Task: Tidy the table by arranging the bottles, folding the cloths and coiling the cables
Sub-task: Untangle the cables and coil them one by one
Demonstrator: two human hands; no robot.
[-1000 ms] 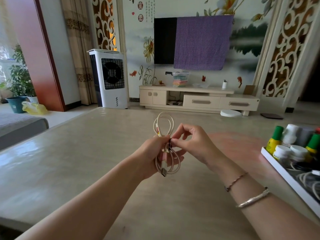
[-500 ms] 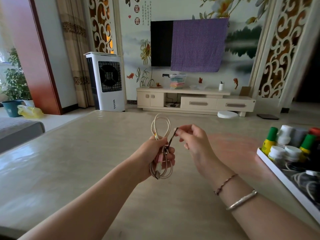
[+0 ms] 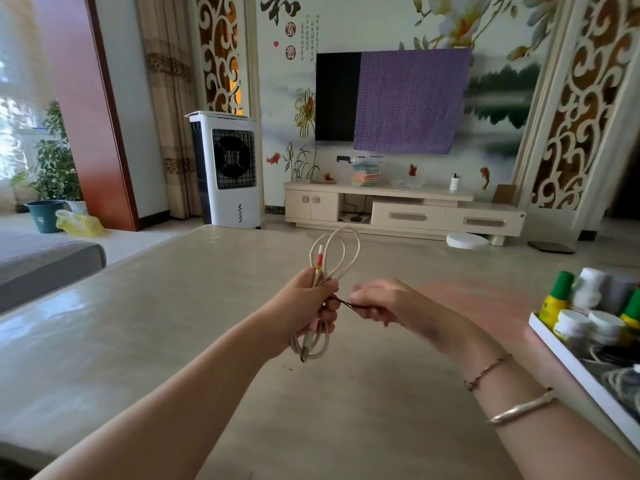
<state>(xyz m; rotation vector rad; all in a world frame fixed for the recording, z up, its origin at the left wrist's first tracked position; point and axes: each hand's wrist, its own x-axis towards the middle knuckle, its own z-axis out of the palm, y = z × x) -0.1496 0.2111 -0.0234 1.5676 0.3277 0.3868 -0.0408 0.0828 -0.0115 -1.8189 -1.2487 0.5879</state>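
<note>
single head-worn wide-angle view, looks forward and slightly down across the desk [image 3: 173, 341], both forearms reach in from the bottom edge, hands close at centre, TV wall far behind, tray [image 3: 568, 365] cut at right edge

The left hand [image 3: 308, 299] grips a coiled cable [image 3: 332, 258] at its middle, above the beige table [image 3: 138, 323], with loops standing out above and below the fist. The right hand [image 3: 377, 301] pinches a thin dark tie [image 3: 341, 301] that runs to the cable's middle. At the right edge, a white tray [image 3: 568, 362] holds bottles [image 3: 568, 306] with green and white caps.
</note>
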